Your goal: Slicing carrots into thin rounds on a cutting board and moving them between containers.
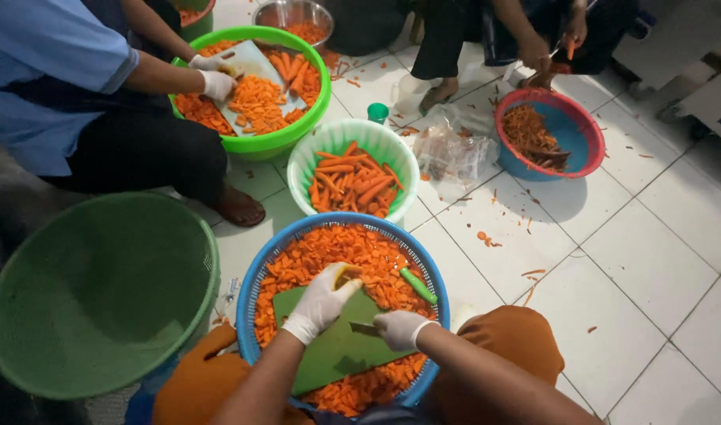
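Both gloved hands, left hand point(322, 303) and right hand point(401, 327), crowd the green board point(337, 346) inside the blue basket point(254, 287).

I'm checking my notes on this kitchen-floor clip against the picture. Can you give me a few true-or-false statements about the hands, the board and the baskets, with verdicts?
1. Both of the person's hands, the left hand and the right hand, wear white gloves. True.
2. The green cutting board lies on the bare floor tiles. False: it rests over the blue basket of cut carrot.
3. The right hand holds a knife on the board. True.
4. The large green basket is heaped with carrot. False: no carrot shows inside it.
5. The white-green basket holds whole peeled carrots. True.
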